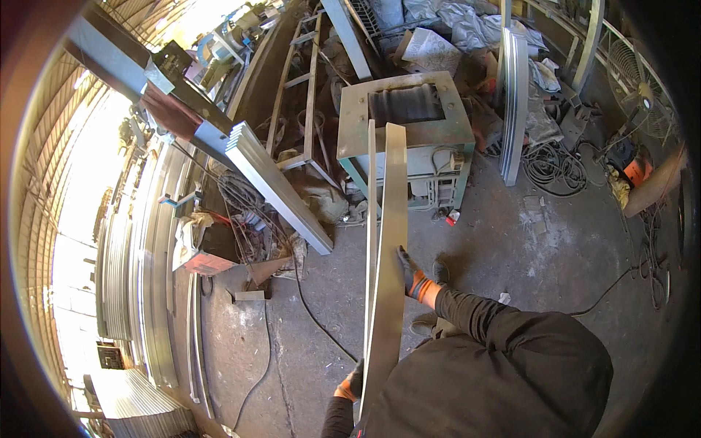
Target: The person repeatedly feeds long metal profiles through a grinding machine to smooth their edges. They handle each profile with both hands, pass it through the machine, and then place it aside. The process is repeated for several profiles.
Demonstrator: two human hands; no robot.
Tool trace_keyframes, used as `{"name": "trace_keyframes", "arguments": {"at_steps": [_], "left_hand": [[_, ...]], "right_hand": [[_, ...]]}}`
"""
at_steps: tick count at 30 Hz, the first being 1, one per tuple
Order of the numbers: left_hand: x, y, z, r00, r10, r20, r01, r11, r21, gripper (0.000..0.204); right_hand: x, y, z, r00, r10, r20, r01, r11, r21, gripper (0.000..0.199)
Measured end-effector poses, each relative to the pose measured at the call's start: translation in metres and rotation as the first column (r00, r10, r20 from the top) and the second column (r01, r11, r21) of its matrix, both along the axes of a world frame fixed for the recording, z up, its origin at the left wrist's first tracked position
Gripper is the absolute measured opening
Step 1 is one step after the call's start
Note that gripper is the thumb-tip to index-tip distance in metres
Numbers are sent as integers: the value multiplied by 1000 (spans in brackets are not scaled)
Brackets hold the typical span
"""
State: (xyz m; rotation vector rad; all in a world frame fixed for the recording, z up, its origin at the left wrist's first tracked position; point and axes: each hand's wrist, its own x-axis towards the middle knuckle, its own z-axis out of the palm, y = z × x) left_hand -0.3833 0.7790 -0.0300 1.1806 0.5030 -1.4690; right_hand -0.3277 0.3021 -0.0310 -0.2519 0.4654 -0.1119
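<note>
Hand, right [413,274]: gloved in dark grey with an orange cuff; clasped on the right edge of the wide metal strip, thumb lying along it, other fingers mostly hidden. Hand, left [353,381]: same glove; touching the lower left side of the metal, nearer the body; fingers partly covered, so how far they close cannot be told.

Wide metal strip [391,219]: long, pale, flat-faced; lengthwise in front of the person, passing between both hands. Narrow metal strip [370,204]: just left of it, parted at the far end; whether the two join cannot be told.

Surroundings. Cabinet [352,109]: green and worn, open-topped, beyond the far end. Stacked metal lengths, two lots: one leaning at left [281,193], one upright at right [515,102]. Coiled cable [551,171]: beside the right lot. Fan [631,80]: caged, far right. Floor [540,277]: grey, marked with pale patches.
</note>
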Motion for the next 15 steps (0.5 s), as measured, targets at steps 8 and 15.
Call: {"name": "trace_keyframes", "arguments": {"at_steps": [8, 15], "left_hand": [[-22, 2, 19, 998, 37, -51, -42, 994, -100, 62], [-27, -40, 63, 990, 141, -18, -142, 981, -130, 68]], "right_hand": [[8, 14, -27, 996, -89, 1, 59, 653, -755, 57], [32, 18, -8, 981, -157, -110, 83, 867, -492, 60]]}}
